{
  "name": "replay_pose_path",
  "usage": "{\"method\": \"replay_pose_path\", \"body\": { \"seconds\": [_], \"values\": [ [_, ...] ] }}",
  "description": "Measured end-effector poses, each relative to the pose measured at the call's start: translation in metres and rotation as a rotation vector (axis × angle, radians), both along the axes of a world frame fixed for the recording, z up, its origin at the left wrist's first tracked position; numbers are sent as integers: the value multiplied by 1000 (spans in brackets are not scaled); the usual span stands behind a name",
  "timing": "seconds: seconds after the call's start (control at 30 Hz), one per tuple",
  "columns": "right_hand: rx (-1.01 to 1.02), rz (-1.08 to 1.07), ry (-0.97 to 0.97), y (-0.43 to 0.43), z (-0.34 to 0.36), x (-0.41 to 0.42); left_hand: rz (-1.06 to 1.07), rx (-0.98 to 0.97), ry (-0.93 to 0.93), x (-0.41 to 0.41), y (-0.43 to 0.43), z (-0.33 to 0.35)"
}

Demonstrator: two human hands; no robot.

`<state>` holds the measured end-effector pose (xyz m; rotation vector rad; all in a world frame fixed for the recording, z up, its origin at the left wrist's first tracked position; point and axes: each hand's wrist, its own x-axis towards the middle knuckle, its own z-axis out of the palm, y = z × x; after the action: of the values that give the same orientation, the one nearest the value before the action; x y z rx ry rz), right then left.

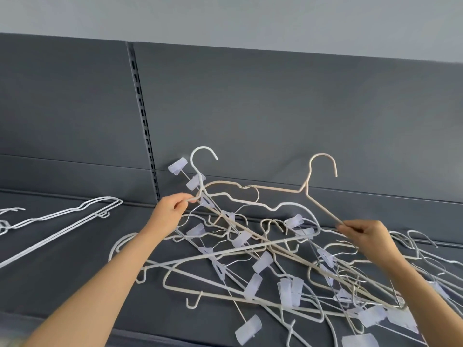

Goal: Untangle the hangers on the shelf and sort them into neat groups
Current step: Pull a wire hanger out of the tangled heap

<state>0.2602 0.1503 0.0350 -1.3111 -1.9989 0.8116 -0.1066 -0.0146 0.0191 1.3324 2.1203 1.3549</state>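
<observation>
Poking out of the pile (275, 259), a white hanger (203, 147) is pinched by fingers (184, 200) of the left hand (170, 209), a cream hanger (306, 189) by the right hand (368, 234).

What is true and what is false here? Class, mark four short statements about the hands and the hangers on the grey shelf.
1. The left hand pinches a white hanger near its neck. True.
2. The right hand holds nothing. False: it grips one arm of a beige hanger.
3. Every hanger lies in the tangled pile. False: a few white hangers lie apart at the left.
4. Some hangers in the pile carry translucent clips. True.
</observation>
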Motion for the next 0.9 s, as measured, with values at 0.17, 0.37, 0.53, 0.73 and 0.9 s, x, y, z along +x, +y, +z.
{"method": "replay_pose_path", "body": {
  "seconds": [0.17,0.37,0.53,0.73,0.9],
  "values": [
    [-1,-41,-33,4,2,-2,48,-15,18,-20,-17,9],
    [-33,14,-128,-1,-8,-24,196,-98,8,-50,-48,4],
    [-10,89,-202,-3,-22,-42,213,-203,12,-61,-60,-4],
    [-27,85,-186,-5,-23,-44,191,-159,36,-65,-56,-5],
    [-25,74,-172,-6,-24,-43,263,-38,-109,-74,-59,8]
  ]
}}
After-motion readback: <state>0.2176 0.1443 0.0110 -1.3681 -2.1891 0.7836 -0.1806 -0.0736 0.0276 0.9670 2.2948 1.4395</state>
